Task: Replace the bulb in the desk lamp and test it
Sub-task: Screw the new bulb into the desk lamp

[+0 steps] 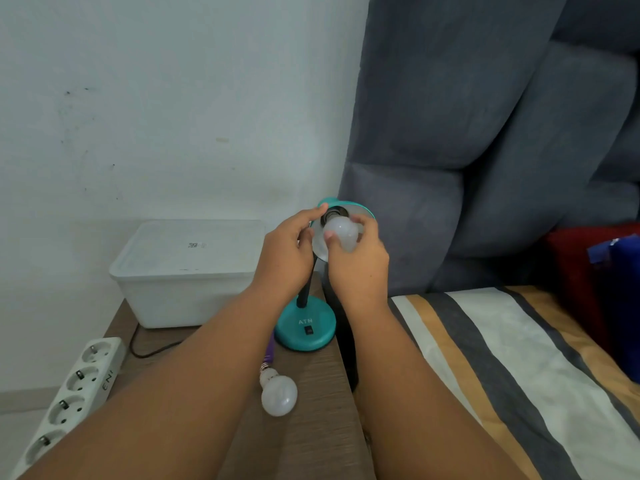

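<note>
Right grip (356, 258) over half-hidden bulb (341, 233)

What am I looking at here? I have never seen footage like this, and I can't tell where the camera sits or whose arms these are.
There is one picture, taken by a wide-angle camera worn on a person's head and looking down at their own bare arms. No machine is involved. The left hand steadies the teal shade of a desk lamp, whose round base stands on a wooden bedside table. The right hand holds a white bulb at the lamp's socket. A second bulb lies loose on the table. Behind stands a lidded white plastic box; a white power strip is at the left. A striped bed is to the right.
</note>
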